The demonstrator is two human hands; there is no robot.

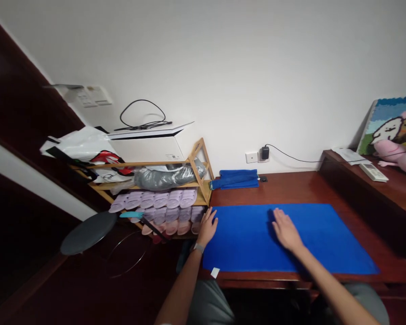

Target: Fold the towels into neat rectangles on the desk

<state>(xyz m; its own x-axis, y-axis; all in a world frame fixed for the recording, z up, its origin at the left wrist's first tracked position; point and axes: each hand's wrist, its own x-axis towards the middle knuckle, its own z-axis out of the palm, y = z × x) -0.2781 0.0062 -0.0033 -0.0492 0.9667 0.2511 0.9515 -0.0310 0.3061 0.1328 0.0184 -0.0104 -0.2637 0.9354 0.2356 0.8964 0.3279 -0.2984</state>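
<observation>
A blue cloth [246, 239], looking like a towel, lies spread flat on the dark red wooden desk [291, 189], a white label [215, 272] showing at its near left corner. My right hand [286, 230] lies palm down over the middle of the cloth, fingers stretched out. At the cloth's left edge is my left hand [208, 226], its fingers extended and a band on the wrist. Neither hand holds anything. Behind the cloth, against the wall, rests a folded blue cloth [235, 178].
Left of the desk stands a wooden shoe rack [203, 164] with several rows of slippers [169, 198] and a white box [149, 149] on top. A round stool [89, 232] is beside it. On the right ledge are a remote [374, 172] and a pink plush toy [401, 158].
</observation>
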